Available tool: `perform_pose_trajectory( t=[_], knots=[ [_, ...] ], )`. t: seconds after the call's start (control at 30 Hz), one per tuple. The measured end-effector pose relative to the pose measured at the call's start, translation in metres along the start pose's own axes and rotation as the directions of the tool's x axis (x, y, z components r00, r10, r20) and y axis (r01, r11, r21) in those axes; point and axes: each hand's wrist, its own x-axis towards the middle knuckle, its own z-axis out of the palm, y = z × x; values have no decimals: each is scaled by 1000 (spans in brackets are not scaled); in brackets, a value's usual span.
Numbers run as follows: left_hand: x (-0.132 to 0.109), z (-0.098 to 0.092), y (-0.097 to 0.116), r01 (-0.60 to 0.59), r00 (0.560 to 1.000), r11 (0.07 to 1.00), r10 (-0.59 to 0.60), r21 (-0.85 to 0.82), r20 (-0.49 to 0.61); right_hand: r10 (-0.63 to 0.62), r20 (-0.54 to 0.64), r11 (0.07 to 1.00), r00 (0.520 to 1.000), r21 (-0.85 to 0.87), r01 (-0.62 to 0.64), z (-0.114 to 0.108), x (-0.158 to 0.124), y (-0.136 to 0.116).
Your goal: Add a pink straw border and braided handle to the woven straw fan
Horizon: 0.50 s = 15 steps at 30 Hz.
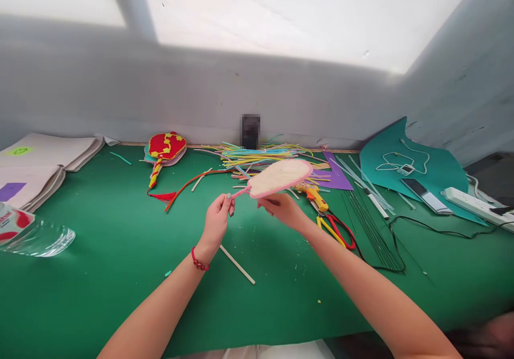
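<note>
A hand fan (281, 178) with a cream face, pink rim and pink wrapped handle is held tilted above the green table. My left hand (219, 217) is closed around the lower end of its handle. At the near edge of the fan, my right hand (283, 209) holds it from below, with part of the fingers hidden beneath it. A pale strip (237, 265) lies on the table just under my hands. Behind the fan is a pile of coloured strips (257, 155) in yellow, blue and pink.
A red and yellow fan (166, 147) with a tassel lies at the back left. On the right are a yellow glue gun (318, 199), pliers (341, 233), thin wires (373, 236), a phone (425, 195) and a power strip (477, 204). A clear bottle (44, 238) lies at left.
</note>
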Motion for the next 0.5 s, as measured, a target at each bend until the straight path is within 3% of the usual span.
perform_pose_trajectory(
  t=[0.13,0.27,0.37,0.5],
  knots=[
    [3,-4,-5,-8,999,989,13,148,-32,-44,-76,937,996,-350,15,21,-14,-11],
    [-1,-6,-5,-83,996,918,83,387,17,-66,-44,739,997,-674,20,29,-31,-32],
    [-4,-5,-5,-229,973,792,209,566,100,-24,-5,637,1000,-771,12,26,-40,-47],
    [-4,-5,-6,-404,915,666,304,627,266,-20,2,642,1000,-767,14,6,-43,-63]
  ],
)
